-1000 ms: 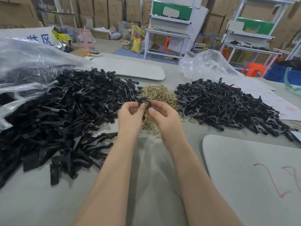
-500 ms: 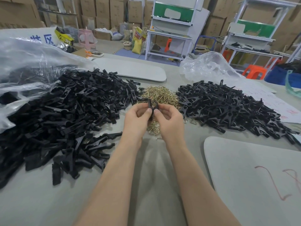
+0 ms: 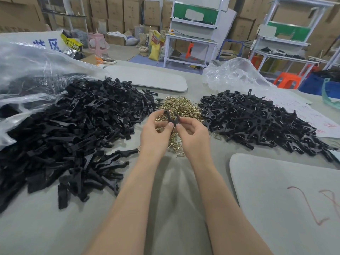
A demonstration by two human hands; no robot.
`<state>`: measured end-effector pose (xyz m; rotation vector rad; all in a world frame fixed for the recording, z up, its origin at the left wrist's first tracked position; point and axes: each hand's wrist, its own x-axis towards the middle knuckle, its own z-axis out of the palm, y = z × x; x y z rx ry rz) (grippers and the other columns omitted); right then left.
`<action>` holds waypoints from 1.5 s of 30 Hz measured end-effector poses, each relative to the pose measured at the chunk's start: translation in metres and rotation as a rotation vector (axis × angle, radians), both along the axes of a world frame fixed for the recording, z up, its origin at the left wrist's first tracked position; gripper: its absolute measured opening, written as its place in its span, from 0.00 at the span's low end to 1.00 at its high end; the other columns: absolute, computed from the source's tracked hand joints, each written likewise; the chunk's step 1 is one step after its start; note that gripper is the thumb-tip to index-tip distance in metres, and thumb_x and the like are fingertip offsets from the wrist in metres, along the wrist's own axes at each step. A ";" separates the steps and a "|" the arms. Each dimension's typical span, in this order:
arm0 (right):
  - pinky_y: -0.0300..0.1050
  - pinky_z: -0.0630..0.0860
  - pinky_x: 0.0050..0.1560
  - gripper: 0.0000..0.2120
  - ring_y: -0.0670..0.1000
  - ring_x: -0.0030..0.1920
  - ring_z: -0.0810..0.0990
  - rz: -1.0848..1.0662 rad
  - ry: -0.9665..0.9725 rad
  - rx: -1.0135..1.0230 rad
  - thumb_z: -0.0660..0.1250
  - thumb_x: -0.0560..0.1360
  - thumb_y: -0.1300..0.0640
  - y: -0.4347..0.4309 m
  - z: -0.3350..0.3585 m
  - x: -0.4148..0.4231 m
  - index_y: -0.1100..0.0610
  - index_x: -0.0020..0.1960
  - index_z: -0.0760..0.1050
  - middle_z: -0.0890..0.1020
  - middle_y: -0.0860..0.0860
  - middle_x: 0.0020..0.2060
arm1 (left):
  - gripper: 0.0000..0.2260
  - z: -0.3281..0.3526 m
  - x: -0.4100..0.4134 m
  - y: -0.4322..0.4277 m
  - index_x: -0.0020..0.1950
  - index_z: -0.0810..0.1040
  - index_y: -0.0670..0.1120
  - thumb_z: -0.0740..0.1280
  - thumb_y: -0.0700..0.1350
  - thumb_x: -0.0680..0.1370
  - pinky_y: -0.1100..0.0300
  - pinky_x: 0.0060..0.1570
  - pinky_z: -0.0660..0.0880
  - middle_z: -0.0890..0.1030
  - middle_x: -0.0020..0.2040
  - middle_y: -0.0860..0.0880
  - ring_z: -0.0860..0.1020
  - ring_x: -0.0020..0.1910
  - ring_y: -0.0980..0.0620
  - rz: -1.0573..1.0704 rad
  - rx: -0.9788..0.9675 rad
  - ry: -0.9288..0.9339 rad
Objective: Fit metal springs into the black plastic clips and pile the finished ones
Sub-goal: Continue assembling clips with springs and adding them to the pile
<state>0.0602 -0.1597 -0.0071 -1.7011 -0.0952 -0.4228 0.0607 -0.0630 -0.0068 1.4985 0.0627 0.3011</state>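
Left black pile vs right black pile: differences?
The left pile is bigger and reaches under a clear bag; the right pile is smaller, in the open. Left pile pieces look single and straight; right pile pieces are forked, with wire glinting. Both are black plastic beside the spring heap.

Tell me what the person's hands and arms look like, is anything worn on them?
The left hand and right hand are bare: no gloves, rings, watch or bracelet show. The left forearm and right forearm are uncovered right to the picture's bottom edge, with no sleeve in view.
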 end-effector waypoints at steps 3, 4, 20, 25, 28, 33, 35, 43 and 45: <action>0.40 0.78 0.53 0.09 0.47 0.47 0.81 -0.007 0.002 0.012 0.66 0.76 0.66 -0.002 0.000 0.000 0.56 0.53 0.75 0.81 0.49 0.43 | 0.08 0.000 -0.001 0.002 0.50 0.79 0.52 0.66 0.39 0.78 0.49 0.54 0.78 0.81 0.39 0.46 0.81 0.41 0.49 -0.005 0.005 -0.039; 0.40 0.78 0.52 0.09 0.48 0.46 0.81 -0.012 0.001 0.013 0.66 0.76 0.66 -0.003 0.000 0.000 0.56 0.53 0.75 0.81 0.49 0.43 | 0.08 0.001 -0.001 0.002 0.47 0.79 0.51 0.65 0.39 0.79 0.53 0.51 0.79 0.81 0.37 0.49 0.81 0.38 0.53 -0.018 -0.019 -0.048; 0.37 0.78 0.45 0.12 0.43 0.41 0.81 0.105 0.075 0.087 0.66 0.75 0.66 -0.009 0.003 0.003 0.50 0.45 0.78 0.84 0.48 0.40 | 0.05 0.002 -0.004 0.008 0.46 0.75 0.49 0.66 0.38 0.77 0.76 0.47 0.67 0.78 0.45 0.58 0.75 0.47 0.59 0.021 0.522 -0.258; 0.37 0.79 0.45 0.07 0.45 0.41 0.82 0.087 0.080 0.104 0.66 0.76 0.66 -0.011 0.005 0.002 0.55 0.49 0.78 0.83 0.50 0.41 | 0.08 0.002 -0.005 0.005 0.52 0.73 0.53 0.66 0.41 0.78 0.76 0.42 0.70 0.77 0.43 0.60 0.78 0.44 0.61 0.045 0.382 -0.164; 0.43 0.79 0.53 0.09 0.48 0.48 0.82 0.048 0.058 0.108 0.66 0.76 0.66 -0.010 0.006 0.001 0.57 0.55 0.76 0.83 0.53 0.47 | 0.11 0.002 -0.003 0.005 0.58 0.75 0.52 0.67 0.41 0.77 0.73 0.45 0.73 0.80 0.46 0.55 0.79 0.45 0.57 0.046 0.245 -0.084; 0.43 0.77 0.58 0.11 0.44 0.51 0.81 0.053 0.011 0.090 0.66 0.75 0.68 -0.007 0.008 -0.001 0.55 0.54 0.75 0.81 0.48 0.46 | 0.08 0.003 -0.003 0.004 0.52 0.78 0.51 0.68 0.40 0.76 0.49 0.57 0.76 0.82 0.45 0.50 0.80 0.47 0.51 -0.060 0.146 -0.014; 0.38 0.77 0.55 0.12 0.39 0.47 0.81 0.051 -0.005 0.076 0.66 0.75 0.68 -0.008 0.007 -0.001 0.54 0.52 0.76 0.81 0.45 0.44 | 0.07 0.002 -0.003 0.004 0.50 0.77 0.52 0.68 0.40 0.76 0.47 0.57 0.76 0.82 0.46 0.49 0.80 0.47 0.50 -0.070 0.132 0.002; 0.42 0.77 0.54 0.13 0.47 0.48 0.82 0.054 0.014 0.137 0.64 0.76 0.67 -0.010 0.005 0.002 0.49 0.46 0.78 0.84 0.48 0.44 | 0.08 0.004 -0.003 0.005 0.45 0.79 0.52 0.68 0.38 0.75 0.45 0.58 0.75 0.81 0.42 0.52 0.80 0.46 0.51 -0.100 0.110 -0.009; 0.41 0.77 0.53 0.15 0.46 0.47 0.83 0.060 0.011 0.130 0.64 0.76 0.67 -0.011 0.005 0.002 0.47 0.44 0.79 0.84 0.46 0.42 | 0.09 0.004 -0.003 0.006 0.44 0.79 0.52 0.68 0.38 0.75 0.46 0.58 0.76 0.81 0.41 0.52 0.80 0.45 0.52 -0.109 0.117 -0.019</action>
